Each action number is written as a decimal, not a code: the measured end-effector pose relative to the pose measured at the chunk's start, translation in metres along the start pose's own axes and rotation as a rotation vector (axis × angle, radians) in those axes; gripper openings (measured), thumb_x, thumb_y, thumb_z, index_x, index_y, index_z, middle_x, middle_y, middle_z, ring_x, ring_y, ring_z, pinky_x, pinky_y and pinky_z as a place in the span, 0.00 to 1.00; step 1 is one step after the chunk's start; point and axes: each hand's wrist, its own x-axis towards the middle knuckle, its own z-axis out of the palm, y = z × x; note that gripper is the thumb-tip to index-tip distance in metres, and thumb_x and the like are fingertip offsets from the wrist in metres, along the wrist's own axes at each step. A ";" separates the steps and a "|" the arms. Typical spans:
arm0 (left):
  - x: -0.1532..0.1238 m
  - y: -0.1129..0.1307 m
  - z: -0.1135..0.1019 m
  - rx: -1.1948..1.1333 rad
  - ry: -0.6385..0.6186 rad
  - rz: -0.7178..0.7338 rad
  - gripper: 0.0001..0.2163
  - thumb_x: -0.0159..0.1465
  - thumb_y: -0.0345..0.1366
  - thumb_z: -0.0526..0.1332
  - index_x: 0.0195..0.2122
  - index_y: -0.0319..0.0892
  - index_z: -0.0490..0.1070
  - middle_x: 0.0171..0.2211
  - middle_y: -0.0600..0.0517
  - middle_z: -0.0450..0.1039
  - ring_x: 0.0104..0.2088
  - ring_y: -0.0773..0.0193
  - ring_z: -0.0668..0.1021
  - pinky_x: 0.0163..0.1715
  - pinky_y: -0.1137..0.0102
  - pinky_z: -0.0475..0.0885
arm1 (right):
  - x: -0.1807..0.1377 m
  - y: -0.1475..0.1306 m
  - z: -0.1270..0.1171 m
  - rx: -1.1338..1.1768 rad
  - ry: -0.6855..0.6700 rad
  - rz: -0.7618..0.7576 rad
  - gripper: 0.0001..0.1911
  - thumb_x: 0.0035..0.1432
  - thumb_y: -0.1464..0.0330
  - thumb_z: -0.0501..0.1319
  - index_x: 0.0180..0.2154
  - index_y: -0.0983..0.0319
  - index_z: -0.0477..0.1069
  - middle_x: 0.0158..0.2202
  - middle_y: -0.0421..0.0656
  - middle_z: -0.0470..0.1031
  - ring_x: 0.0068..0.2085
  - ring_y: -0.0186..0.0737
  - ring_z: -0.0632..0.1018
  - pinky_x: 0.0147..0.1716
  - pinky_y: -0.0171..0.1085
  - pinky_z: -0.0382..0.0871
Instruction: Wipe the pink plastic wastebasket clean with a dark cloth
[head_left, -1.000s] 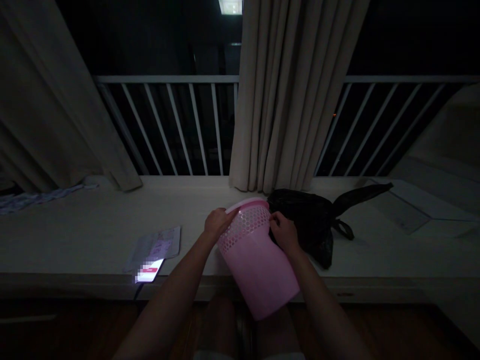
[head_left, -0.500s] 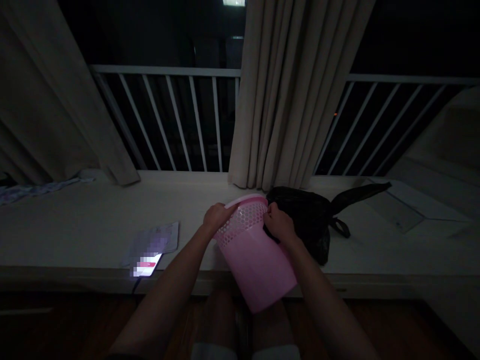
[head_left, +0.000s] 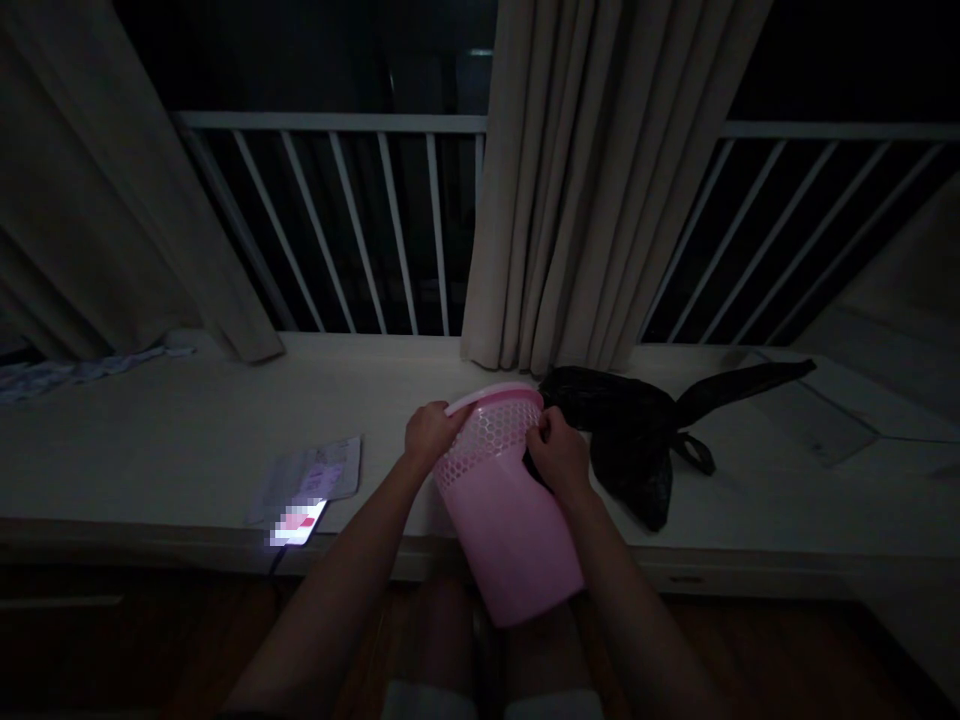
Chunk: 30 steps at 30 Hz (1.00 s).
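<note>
A pink wastebasket (head_left: 510,530) with a honeycomb band of holes below its rim leans tilted over my legs, its mouth facing away from me. My left hand (head_left: 431,432) is closed on the left of the rim, thumb on the outside. At the right side of the rim my right hand (head_left: 556,450) has its fingers pinched on black plastic, a dark piece of which shows under them against the basket. The black plastic bag (head_left: 634,430) lies on the sill to the right, its long handle ends stretching rightward. The basket's inside is hidden.
On the white sill (head_left: 187,450) a lit phone (head_left: 307,522) with a cable lies beside a flat pale packet (head_left: 341,465). A whitish box (head_left: 840,430) stands at the right. Curtains (head_left: 540,200) and a white railing (head_left: 337,123) rise behind.
The black bag's near part has shifted and sagged, with more of it lying right of my right arm. Both hands keep their places on the basket; the view has moved slightly.
</note>
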 end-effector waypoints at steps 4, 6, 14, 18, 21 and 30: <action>-0.001 0.000 0.000 0.016 -0.001 0.001 0.30 0.64 0.60 0.48 0.33 0.38 0.77 0.32 0.42 0.78 0.34 0.55 0.79 0.31 0.68 0.65 | -0.001 0.001 0.000 0.069 -0.004 -0.016 0.10 0.51 0.68 0.54 0.37 0.58 0.64 0.22 0.35 0.64 0.26 0.38 0.68 0.27 0.34 0.49; 0.000 0.000 0.001 0.021 0.004 0.002 0.30 0.64 0.60 0.48 0.34 0.38 0.77 0.32 0.42 0.78 0.34 0.55 0.79 0.32 0.67 0.65 | -0.001 0.002 0.001 0.103 -0.004 -0.033 0.09 0.49 0.67 0.54 0.37 0.58 0.64 0.21 0.35 0.64 0.25 0.38 0.68 0.26 0.34 0.50; -0.002 0.001 0.002 0.028 0.028 0.007 0.29 0.64 0.60 0.48 0.33 0.39 0.77 0.32 0.42 0.78 0.34 0.55 0.78 0.31 0.68 0.64 | 0.001 0.011 0.004 0.223 0.058 -0.027 0.07 0.48 0.67 0.53 0.33 0.58 0.64 0.20 0.34 0.63 0.24 0.38 0.68 0.26 0.34 0.53; -0.002 -0.001 0.003 0.046 0.032 -0.001 0.29 0.64 0.60 0.47 0.34 0.39 0.77 0.33 0.42 0.78 0.34 0.55 0.78 0.30 0.68 0.64 | 0.001 0.012 0.004 0.232 0.051 -0.007 0.07 0.48 0.67 0.53 0.34 0.57 0.63 0.20 0.34 0.62 0.24 0.37 0.67 0.26 0.34 0.52; -0.002 -0.001 0.003 0.062 0.036 0.006 0.29 0.64 0.60 0.47 0.34 0.39 0.77 0.33 0.41 0.78 0.35 0.54 0.78 0.30 0.68 0.64 | 0.001 0.013 0.005 0.233 0.054 -0.005 0.07 0.48 0.67 0.53 0.34 0.57 0.63 0.20 0.34 0.63 0.25 0.38 0.68 0.26 0.34 0.52; -0.002 0.002 0.002 0.045 0.033 0.011 0.29 0.64 0.60 0.46 0.34 0.40 0.77 0.34 0.41 0.78 0.35 0.53 0.79 0.31 0.67 0.65 | 0.004 0.015 0.005 0.251 0.059 0.050 0.08 0.48 0.68 0.53 0.34 0.57 0.62 0.21 0.33 0.62 0.25 0.37 0.67 0.26 0.34 0.51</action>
